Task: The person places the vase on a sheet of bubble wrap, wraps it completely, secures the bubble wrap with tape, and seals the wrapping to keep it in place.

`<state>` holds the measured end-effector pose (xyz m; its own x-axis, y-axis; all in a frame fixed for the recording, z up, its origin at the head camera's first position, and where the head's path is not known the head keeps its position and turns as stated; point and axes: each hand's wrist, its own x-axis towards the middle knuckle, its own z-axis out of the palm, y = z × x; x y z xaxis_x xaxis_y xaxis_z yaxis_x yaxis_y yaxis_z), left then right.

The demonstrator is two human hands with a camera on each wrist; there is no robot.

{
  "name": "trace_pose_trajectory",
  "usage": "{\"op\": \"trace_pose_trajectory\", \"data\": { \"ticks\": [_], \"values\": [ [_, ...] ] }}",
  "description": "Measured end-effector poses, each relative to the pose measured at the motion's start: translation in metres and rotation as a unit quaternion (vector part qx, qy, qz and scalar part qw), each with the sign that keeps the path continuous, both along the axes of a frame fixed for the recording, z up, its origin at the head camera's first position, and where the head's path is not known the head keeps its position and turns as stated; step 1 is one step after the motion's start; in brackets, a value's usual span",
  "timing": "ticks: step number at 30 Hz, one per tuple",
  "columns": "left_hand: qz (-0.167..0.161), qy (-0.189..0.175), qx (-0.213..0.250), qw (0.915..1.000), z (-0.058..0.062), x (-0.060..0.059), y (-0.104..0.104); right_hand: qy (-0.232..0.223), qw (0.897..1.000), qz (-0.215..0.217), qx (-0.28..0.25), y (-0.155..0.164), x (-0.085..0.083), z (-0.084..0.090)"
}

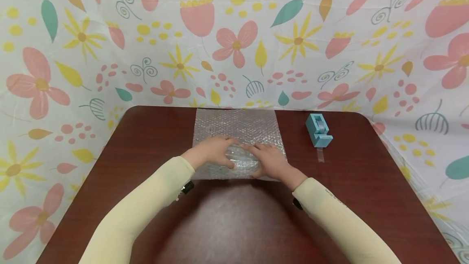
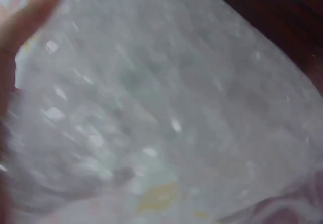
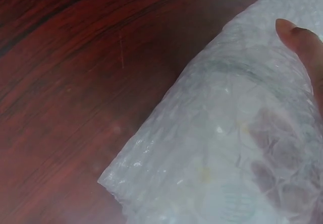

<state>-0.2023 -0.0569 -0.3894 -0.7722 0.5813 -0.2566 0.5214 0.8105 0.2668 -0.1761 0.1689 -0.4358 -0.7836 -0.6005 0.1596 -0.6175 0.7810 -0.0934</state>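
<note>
A sheet of clear bubble wrap [image 1: 238,127] lies on the dark red table [image 1: 227,223], its near end rolled into a bundle [image 1: 242,159] with something pale and blurred inside. My left hand [image 1: 214,150] grips the bundle's left part and my right hand [image 1: 269,160] its right part. The two hands nearly meet over the middle. In the right wrist view the wrap [image 3: 217,148] bulges, my thumb [image 3: 303,47] lies on top, and fingers show through from beneath. The left wrist view is filled by blurred wrap [image 2: 166,113], with a finger [image 2: 25,22] at the top left.
A light blue tape dispenser [image 1: 318,130] stands at the back right of the table, with a strip of clear tape [image 1: 320,155] just in front of it. A flowered cloth [image 1: 234,40] hangs behind and around the table. Bare wood [image 3: 75,82] lies beside the bundle.
</note>
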Motion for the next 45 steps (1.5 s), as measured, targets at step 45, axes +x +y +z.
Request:
{"op": "trace_pose_trajectory", "data": {
  "ticks": [45],
  "values": [
    [-0.072,0.341,-0.043,0.9365,-0.048,0.023,-0.002,-0.182,0.983,-0.024,0.01,-0.013,-0.017,0.024]
  ]
}}
